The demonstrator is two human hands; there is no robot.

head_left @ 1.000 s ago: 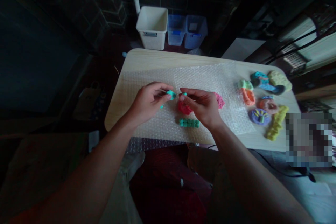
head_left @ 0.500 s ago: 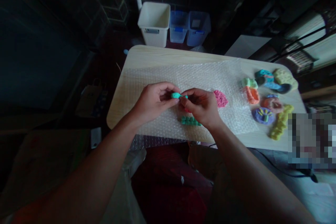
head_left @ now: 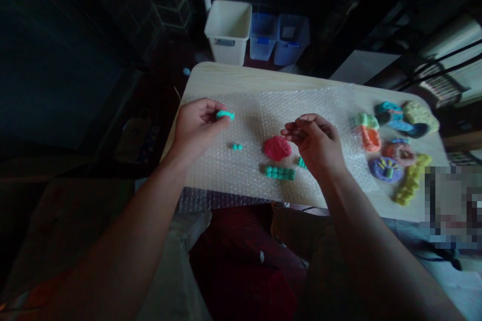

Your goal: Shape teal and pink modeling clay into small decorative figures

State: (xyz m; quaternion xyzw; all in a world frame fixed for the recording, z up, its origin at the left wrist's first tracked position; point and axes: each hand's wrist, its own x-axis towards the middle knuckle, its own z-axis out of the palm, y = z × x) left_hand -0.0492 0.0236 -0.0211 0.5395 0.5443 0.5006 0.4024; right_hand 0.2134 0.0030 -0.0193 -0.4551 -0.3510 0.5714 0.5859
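My left hand pinches a lump of teal clay above the left part of a bubble-wrap sheet. My right hand hovers over the sheet's middle with fingertips pressed together; whether anything small sits between them is unclear. Between the hands lie a red clay lump, a row of small teal clay balls and a tiny teal bit. Another teal bit shows just under my right hand.
Several coloured clay shapes are spread at the right end of the light wooden table. Beyond the far edge stand a white bin and blue boxes. My knees are under the near edge.
The hands were joined over the red lump, working the teal clay. They have pulled apart: the left went left and up with the clay, the right drew right, uncovering the red lump.
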